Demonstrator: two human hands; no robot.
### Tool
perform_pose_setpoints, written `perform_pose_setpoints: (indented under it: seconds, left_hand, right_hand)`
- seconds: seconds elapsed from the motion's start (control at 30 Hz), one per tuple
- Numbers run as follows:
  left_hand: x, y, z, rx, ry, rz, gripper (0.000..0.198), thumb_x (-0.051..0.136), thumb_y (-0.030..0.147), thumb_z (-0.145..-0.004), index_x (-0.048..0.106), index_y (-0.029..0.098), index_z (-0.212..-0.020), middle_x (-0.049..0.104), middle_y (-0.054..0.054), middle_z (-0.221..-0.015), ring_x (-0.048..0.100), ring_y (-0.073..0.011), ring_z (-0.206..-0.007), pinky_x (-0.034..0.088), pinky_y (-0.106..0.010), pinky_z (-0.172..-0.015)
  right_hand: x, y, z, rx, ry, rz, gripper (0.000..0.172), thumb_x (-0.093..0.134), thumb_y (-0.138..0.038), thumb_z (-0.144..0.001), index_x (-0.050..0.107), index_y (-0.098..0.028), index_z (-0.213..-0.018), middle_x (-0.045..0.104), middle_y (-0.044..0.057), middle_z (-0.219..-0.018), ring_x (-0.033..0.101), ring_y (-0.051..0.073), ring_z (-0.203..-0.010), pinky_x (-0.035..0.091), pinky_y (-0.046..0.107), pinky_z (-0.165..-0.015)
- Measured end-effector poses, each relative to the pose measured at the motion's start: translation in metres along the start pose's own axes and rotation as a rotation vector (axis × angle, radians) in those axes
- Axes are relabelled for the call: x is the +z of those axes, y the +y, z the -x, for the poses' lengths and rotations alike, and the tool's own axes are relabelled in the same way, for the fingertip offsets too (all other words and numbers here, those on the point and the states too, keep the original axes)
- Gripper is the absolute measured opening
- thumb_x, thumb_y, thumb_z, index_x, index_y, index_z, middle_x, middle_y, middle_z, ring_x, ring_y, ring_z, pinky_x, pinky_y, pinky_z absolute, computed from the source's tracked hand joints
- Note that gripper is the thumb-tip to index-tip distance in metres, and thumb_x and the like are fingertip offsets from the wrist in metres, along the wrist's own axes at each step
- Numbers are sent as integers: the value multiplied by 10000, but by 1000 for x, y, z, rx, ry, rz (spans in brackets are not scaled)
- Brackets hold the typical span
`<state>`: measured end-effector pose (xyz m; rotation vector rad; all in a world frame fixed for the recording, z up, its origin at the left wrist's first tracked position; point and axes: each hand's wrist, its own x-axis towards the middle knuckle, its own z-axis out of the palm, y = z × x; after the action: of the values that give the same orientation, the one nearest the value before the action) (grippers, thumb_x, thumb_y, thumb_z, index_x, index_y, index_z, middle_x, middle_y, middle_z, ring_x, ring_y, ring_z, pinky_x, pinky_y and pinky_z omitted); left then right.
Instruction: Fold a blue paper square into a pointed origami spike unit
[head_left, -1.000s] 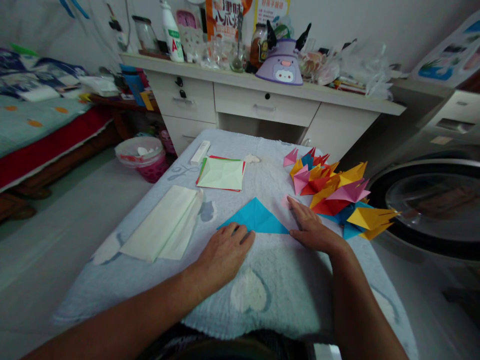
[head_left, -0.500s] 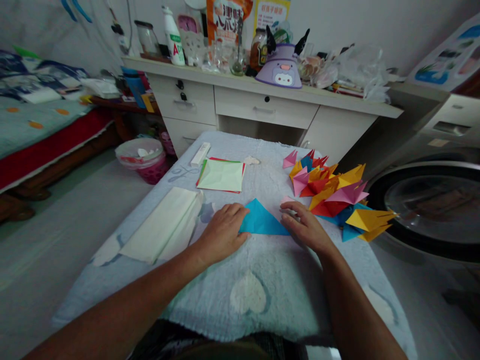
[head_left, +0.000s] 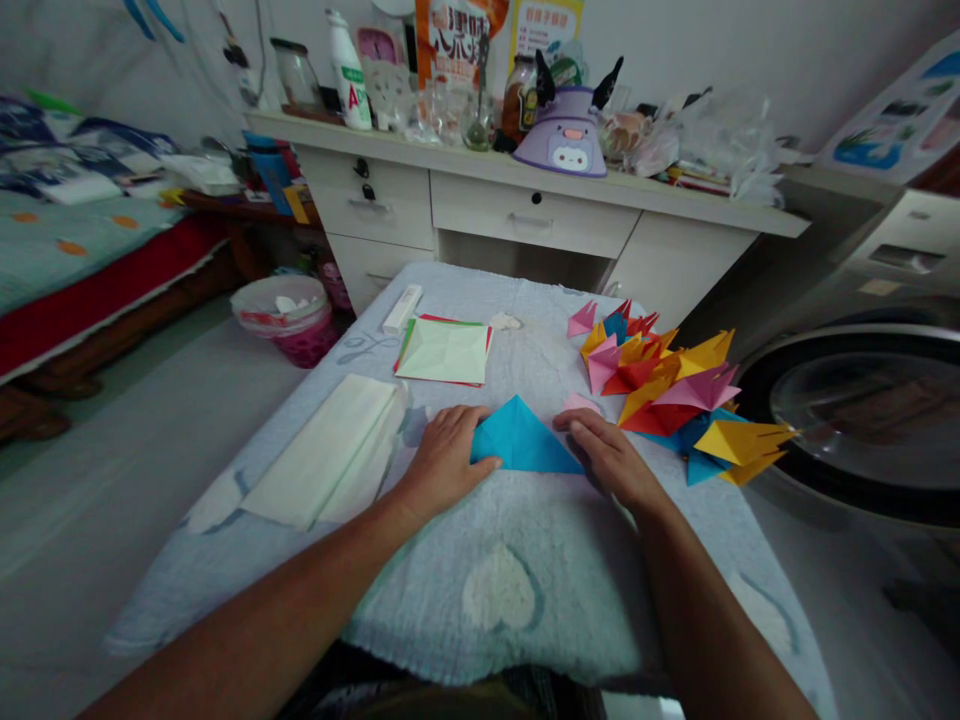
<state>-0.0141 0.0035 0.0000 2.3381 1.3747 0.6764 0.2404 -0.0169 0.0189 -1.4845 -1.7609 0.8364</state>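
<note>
A sheet of blue origami paper (head_left: 521,437), folded into a triangle, lies on the cloth in front of me with its point facing away. My left hand (head_left: 450,450) is around its left corner, thumb by the near edge and fingers at the far side; that corner is hidden. At the right corner, my right hand (head_left: 606,455) rests over the paper's end, fingers loosely stretched and close together, not visibly pinching it. Just beyond those fingers is a small pink paper piece (head_left: 581,402), partly covered.
Folded paper cranes (head_left: 660,375) in several colours crowd the right side. Further back lies a stack of square papers (head_left: 442,350) beside a small white box (head_left: 403,309). Folded white cloth-like material (head_left: 322,450) is at left. Beyond the table stands a white desk (head_left: 480,205).
My left hand has shifted slightly left, uncovering more of the blue paper's left side. My right hand's fingers have come closer together, and the pink piece shows more.
</note>
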Motion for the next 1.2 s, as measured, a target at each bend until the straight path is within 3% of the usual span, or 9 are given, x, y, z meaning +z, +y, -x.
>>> perform_pose_setpoints:
  seconds: [0.1,0.27,0.7,1.0,1.1,1.2]
  left_hand:
    - [2,-4,0,7,-1,-6,492,686,291,-789,503,171,-1230,600,-99,-1222,542,-269,-1145,413,-441,-1001]
    - [5,-6,0,24,-13,-44,524,664,334,-819,488,165,-1282,583,-109,-1241,526,-273,-1157,402,-449,-1010]
    - [5,0,1,4,-24,-129,447,660,337,-824,529,189,-1225,555,-100,-1241,482,-287,-1152,388,-431,-1001]
    - [6,-1,0,5,-22,-122,424,659,331,-820,554,180,-1202,562,-104,-1229,483,-307,-1131,399,-455,-983]
    - [6,-1,0,12,-17,-108,429,660,327,-817,554,177,-1205,561,-105,-1233,481,-310,-1137,401,-458,-981]
    - [7,-1,0,6,-3,-77,444,679,303,-795,550,179,-1201,574,-104,-1218,489,-310,-1136,405,-462,-974]
  right_hand:
    - [-1,6,0,151,122,-210,374,452,-492,-917,675,-206,-1010,689,60,-1009,620,204,-911,480,331,-760]
    - [-2,15,-6,256,270,-481,304,550,-451,-822,676,-185,-896,664,45,-851,583,155,-718,425,272,-614]
    - [-15,15,-10,389,377,-755,220,652,-291,-688,619,-183,-877,658,28,-827,586,119,-590,424,228,-484]
    - [-15,15,-9,403,317,-646,208,647,-329,-695,618,-187,-843,648,22,-792,562,110,-575,396,216,-476]
    - [-13,14,-6,348,180,-449,198,667,-368,-722,633,-183,-786,613,1,-696,498,106,-533,343,224,-468]
    - [-9,10,-4,161,27,-88,219,650,-391,-772,674,-183,-837,630,20,-743,535,150,-630,402,273,-569]
